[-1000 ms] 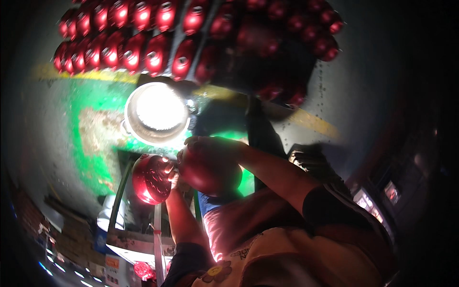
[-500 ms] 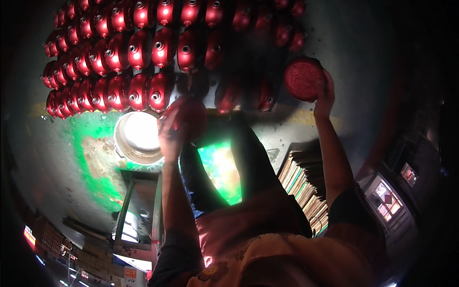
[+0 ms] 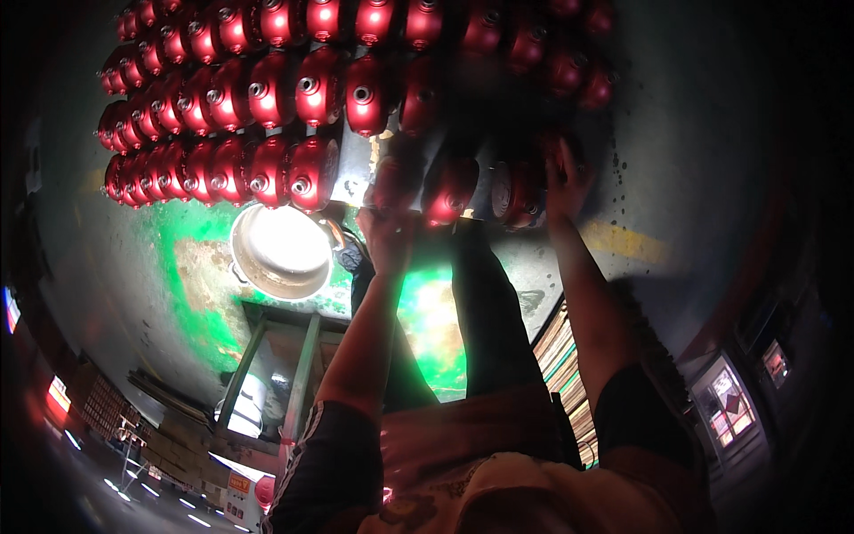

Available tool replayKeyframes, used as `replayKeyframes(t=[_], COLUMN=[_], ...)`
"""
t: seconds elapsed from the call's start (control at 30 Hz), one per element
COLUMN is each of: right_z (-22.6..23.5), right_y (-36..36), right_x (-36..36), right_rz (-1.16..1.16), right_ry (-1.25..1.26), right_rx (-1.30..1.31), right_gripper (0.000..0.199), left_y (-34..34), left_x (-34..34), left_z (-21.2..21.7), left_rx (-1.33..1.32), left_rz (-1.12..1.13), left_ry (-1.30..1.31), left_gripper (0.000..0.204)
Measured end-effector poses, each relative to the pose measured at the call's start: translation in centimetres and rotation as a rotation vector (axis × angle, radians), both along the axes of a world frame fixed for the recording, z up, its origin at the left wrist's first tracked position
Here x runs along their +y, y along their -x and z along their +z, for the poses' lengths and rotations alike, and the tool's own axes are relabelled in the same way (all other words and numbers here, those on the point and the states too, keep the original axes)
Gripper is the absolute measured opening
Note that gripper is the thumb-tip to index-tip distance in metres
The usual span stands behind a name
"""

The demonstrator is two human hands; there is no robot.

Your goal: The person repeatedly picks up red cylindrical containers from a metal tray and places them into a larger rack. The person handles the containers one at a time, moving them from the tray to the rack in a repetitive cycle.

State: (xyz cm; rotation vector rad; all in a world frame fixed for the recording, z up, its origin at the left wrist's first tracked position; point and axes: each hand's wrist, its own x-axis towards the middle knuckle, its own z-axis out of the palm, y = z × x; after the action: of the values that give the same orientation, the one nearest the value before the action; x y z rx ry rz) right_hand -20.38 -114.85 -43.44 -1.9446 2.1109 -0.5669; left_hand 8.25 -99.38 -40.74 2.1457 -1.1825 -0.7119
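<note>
Rows of shiny red rounded metal canisters [image 3: 313, 169], each with a metal threaded fitting, lie across the far floor. My left hand [image 3: 387, 236] is closed on the near end of a dim red canister [image 3: 397, 181] in the nearest row. To the right, my right hand [image 3: 567, 185] grips another red canister [image 3: 553, 147] at the row's end, its fingers partly lost in shadow. Two more canisters, one of them with a fitting facing me [image 3: 452, 191], lie between my hands.
A round pale metal pot [image 3: 283, 254], glaring bright inside, stands left of my left forearm. A framed stand [image 3: 307, 365] is at the lower left. Stacked flat sheets [image 3: 569, 383] rise beside my right forearm. My legs [image 3: 489, 311] extend over the green-stained floor.
The right-hand canister has come down from a raised position to the row's end. My left hand has moved right with its canister to the near row. The view has shifted slightly.
</note>
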Motion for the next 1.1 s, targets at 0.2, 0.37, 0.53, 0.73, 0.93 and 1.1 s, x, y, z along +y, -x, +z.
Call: replayKeyframes(t=[0.2, 0.37, 0.53, 0.73, 0.93, 1.1], right_z=[8.2, 9.2, 2.3, 0.2, 9.4, 16.0], right_y=[-4.1, -16.4, -25.3, -24.2, -17.7, -17.9], right_x=[-1.3, -0.5, -2.6, -5.6, -5.4, -0.1], right_rz=[0.291, 0.499, 0.344, 0.133, 0.128, -0.071], right_ry=[-0.056, -0.246, -0.06, -0.236, -0.237, -0.767], right_rx=[0.032, -0.302, -0.221, -0.193, -0.853, -1.639], right_gripper=[0.052, 0.057, 0.069, 0.065, 0.072, 0.064], left_y=[-1.6, -7.7, -12.0, -12.6, -15.5, -19.5], left_x=[0.7, 0.7, -1.5, -1.5, 5.2, 16.8], left_z=[1.9, 3.7, 0.1, -0.8, 6.8, 9.8], left_rx=[-0.098, 0.1, -0.132, -0.2, 0.394, 1.332], left_rz=[-0.061, 0.309, 0.095, 0.132, 0.41, 0.942], left_ry=[0.186, 0.171, 0.142, 0.188, 0.295, 0.505], left_gripper=[0.033, 0.053, 0.054, 0.043, 0.049, 0.063])
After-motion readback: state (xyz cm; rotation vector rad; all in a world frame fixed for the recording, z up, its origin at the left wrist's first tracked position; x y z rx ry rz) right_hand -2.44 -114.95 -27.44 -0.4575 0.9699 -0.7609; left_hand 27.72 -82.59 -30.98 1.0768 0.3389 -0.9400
